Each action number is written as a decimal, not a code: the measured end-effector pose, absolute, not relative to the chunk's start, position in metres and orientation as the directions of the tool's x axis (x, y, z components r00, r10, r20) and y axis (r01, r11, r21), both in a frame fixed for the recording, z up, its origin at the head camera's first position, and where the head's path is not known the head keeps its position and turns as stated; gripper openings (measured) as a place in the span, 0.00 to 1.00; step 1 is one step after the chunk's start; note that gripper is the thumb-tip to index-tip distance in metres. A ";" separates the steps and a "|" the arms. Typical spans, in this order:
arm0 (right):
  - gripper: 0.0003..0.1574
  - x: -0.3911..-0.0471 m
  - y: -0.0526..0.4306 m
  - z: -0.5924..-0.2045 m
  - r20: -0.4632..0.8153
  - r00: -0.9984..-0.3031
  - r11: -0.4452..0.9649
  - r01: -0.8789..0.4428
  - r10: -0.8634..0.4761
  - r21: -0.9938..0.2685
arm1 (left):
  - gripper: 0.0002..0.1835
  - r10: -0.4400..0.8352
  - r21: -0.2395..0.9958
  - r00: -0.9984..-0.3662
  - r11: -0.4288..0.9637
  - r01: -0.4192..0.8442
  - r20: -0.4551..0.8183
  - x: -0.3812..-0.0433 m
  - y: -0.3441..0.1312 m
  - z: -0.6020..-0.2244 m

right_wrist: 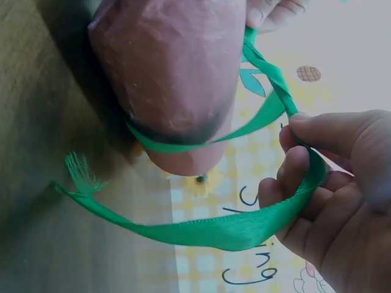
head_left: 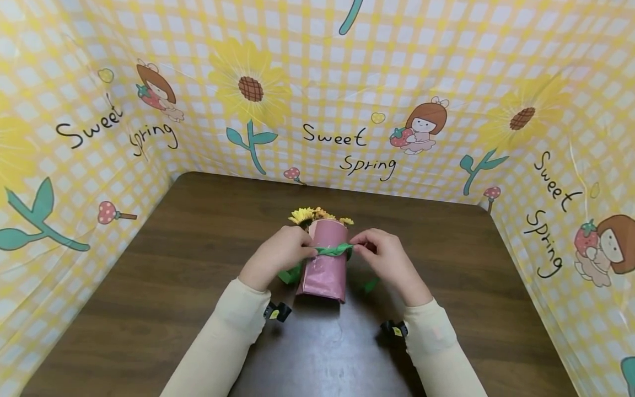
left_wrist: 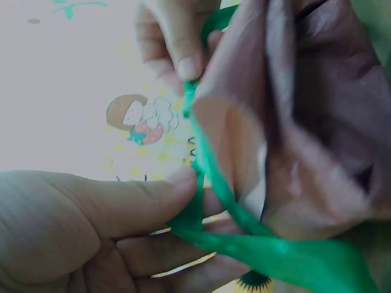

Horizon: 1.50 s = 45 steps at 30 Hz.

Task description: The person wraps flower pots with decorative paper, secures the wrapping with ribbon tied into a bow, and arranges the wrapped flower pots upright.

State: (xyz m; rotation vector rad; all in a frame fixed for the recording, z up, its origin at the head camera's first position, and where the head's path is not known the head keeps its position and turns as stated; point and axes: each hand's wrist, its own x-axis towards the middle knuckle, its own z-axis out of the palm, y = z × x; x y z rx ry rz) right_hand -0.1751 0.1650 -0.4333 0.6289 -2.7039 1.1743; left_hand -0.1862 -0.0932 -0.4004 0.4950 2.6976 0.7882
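Observation:
A bouquet in pink wrapping paper is in front of me, its yellow and orange flowers showing at the far end. Around the wrap's middle runs a green ribbon, twisted on the side facing me. My left hand pinches the ribbon at the wrap's left side between thumb and fingers. On the other side, my right hand pinches the ribbon as well. In the right wrist view, a loose ribbon tail hangs from the right hand and ends in frayed threads. Most flowers are hidden behind the wrap.
The bouquet is over a dark wooden table. A yellow checked cloth printed with flowers and cartoon figures rises around its back and sides. Black wrist cameras sit on both wrists, the left camera close to the table.

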 end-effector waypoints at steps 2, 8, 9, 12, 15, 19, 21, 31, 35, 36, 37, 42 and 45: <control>0.06 -0.175 0.167 -0.432 0.275 -0.907 0.619 -0.419 -0.320 -0.664 | 0.12 0.420 0.583 -0.884 0.777 0.235 -0.203 -0.188 -0.099 -0.399; 0.05 -0.174 0.172 -0.427 0.238 -0.916 0.642 -0.397 -0.323 -0.656 | 0.10 0.427 0.598 -0.870 0.773 0.209 -0.247 -0.192 -0.111 -0.396; 0.04 -0.173 0.173 -0.426 0.228 -0.918 0.647 -0.392 -0.325 -0.654 | 0.11 0.425 0.599 -0.870 0.774 0.207 -0.248 -0.193 -0.113 -0.396; 0.04 -0.173 0.175 -0.425 0.193 -0.922 0.666 -0.378 -0.336 -0.644 | 0.11 0.411 0.597 -0.876 0.779 0.193 -0.253 -0.194 -0.120 -0.396; 0.03 -0.173 0.177 -0.424 0.162 -0.924 0.683 -0.367 -0.346 -0.632 | 0.10 0.395 0.601 -0.880 0.781 0.171 -0.263 -0.195 -0.127 -0.395; 0.03 -0.174 0.180 -0.424 0.125 -0.926 0.694 -0.352 -0.356 -0.628 | 0.10 0.390 0.602 -0.878 0.783 0.158 -0.278 -0.195 -0.134 -0.394; 0.03 -0.174 0.181 -0.424 0.112 -0.926 0.697 -0.347 -0.360 -0.628 | 0.11 0.395 0.602 -0.875 0.782 0.160 -0.281 -0.195 -0.137 -0.393; 0.03 -0.174 0.182 -0.423 0.055 -0.930 0.698 -0.310 -0.362 -0.645 | 0.10 0.390 0.606 -0.867 0.783 0.136 -0.310 -0.201 -0.146 -0.397; 0.03 -0.174 0.184 -0.422 0.021 -0.931 0.700 -0.289 -0.364 -0.653 | 0.09 0.393 0.609 -0.864 0.782 0.133 -0.316 -0.202 -0.148 -0.399; 0.03 -0.174 0.185 -0.421 0.013 -0.931 0.703 -0.284 -0.364 -0.652 | 0.09 0.394 0.607 -0.863 0.783 0.136 -0.315 -0.202 -0.148 -0.399; 0.03 -0.174 0.186 -0.421 0.007 -0.931 0.706 -0.280 -0.364 -0.651 | 0.09 0.393 0.607 -0.864 0.783 0.134 -0.316 -0.202 -0.148 -0.399; 0.03 -0.175 0.190 -0.422 -0.013 -0.929 0.720 -0.277 -0.370 -0.636 | 0.08 0.392 0.601 -0.865 0.787 0.140 -0.313 -0.202 -0.149 -0.399; 0.03 -0.176 0.192 -0.424 -0.019 -0.927 0.726 -0.280 -0.374 -0.628 | 0.09 0.403 0.600 -0.861 0.786 0.151 -0.311 -0.202 -0.150 -0.400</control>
